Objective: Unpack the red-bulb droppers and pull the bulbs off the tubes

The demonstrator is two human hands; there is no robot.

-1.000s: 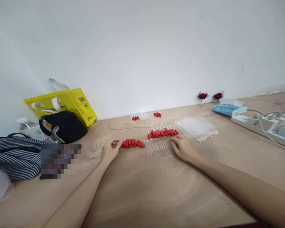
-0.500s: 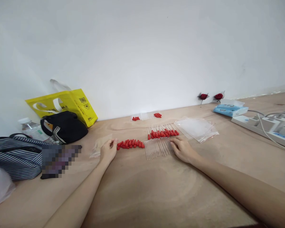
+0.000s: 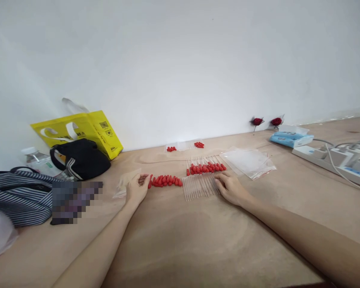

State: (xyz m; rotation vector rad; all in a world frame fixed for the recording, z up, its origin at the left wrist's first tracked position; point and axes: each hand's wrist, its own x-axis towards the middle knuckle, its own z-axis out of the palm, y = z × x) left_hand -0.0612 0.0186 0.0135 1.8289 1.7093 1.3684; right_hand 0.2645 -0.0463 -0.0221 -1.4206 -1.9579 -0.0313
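While the half-curled left hand (image 3: 137, 188) is resting by red bulbs (image 3: 165, 181) left of the clear tubes (image 3: 199, 187), the right hand (image 3: 231, 189) is lying at the tubes' right edge, grips unclear; bulbs are looking light, soft, pinchable mid-body.

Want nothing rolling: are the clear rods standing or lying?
Lying: the rods stretch side by side along the table near the right hand.

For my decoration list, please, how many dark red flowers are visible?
2. One flower is near the wall; the other flower is right of it, behind the blue packet.
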